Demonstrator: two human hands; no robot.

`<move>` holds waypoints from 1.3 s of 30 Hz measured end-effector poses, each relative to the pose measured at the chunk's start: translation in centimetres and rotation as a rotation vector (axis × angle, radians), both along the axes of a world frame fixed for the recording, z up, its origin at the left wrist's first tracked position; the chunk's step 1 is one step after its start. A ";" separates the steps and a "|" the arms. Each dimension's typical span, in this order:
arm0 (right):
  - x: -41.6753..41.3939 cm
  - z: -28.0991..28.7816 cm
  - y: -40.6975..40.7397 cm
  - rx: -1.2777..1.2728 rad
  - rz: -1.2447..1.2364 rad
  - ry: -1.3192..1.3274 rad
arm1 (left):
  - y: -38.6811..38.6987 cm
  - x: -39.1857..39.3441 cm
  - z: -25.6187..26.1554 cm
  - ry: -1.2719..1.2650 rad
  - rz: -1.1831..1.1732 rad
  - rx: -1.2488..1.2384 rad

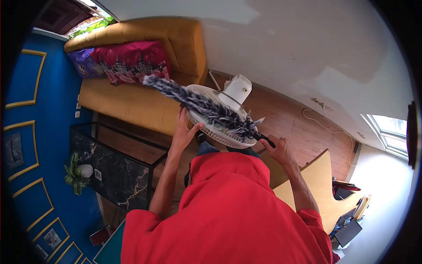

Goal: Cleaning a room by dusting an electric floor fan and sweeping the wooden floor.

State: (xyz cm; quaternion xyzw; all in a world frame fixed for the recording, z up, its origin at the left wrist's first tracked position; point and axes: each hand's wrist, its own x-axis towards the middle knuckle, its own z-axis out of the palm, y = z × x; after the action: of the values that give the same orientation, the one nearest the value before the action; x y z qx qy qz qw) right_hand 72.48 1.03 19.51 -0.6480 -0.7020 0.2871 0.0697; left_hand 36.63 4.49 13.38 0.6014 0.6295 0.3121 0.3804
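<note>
A white electric fan [236,89] is in front of me, its round wire grille [219,137] facing towards me. My left hand [185,129] grips the grille's rim on the left, with the thumb on the near side. In my right hand [279,149] is the black handle [263,138] of a fluffy grey-and-white duster [204,107]. The duster's long head lies slantwise across the fan, its tip reaching left past the rim towards the sofa. It hides part of the grille, and I cannot tell how firmly it touches.
A mustard sofa [125,99] with red and purple pillows [135,62] stands beyond the fan. At left is a black marble-patterned table [115,168] with a potted plant [77,173]. A wooden desk [316,178] stands right. A white cable [333,131] runs along the wall.
</note>
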 end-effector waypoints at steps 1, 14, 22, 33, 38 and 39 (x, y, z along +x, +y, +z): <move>0.0 -0.1 0.1 -0.004 0.000 0.001 | 0.0 0.0 0.0 -0.006 -0.022 -0.053; -0.1 -2.7 -1.2 -0.104 -0.114 0.106 | 0.0 0.7 2.1 0.048 -0.025 -0.033; 0.8 -2.9 -1.0 -0.136 -0.044 0.122 | 0.3 0.2 1.4 0.109 -0.034 -0.011; 0.0 0.6 1.2 -0.139 -0.083 0.011 | 0.0 0.4 2.0 -0.001 0.009 -0.082; -0.7 4.2 2.1 -0.131 -0.016 -0.060 | 0.0 0.6 1.7 -0.001 0.025 -0.079; -0.7 4.6 2.1 -0.177 0.010 -0.043 | 0.1 0.7 1.5 -0.024 0.024 -0.052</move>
State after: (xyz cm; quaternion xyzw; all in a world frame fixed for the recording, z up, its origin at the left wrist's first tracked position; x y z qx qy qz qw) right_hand 71.80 3.13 24.11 -0.6539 -0.6786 0.3345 -0.0043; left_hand 37.31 4.63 14.93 0.5800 0.6399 0.3073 0.3995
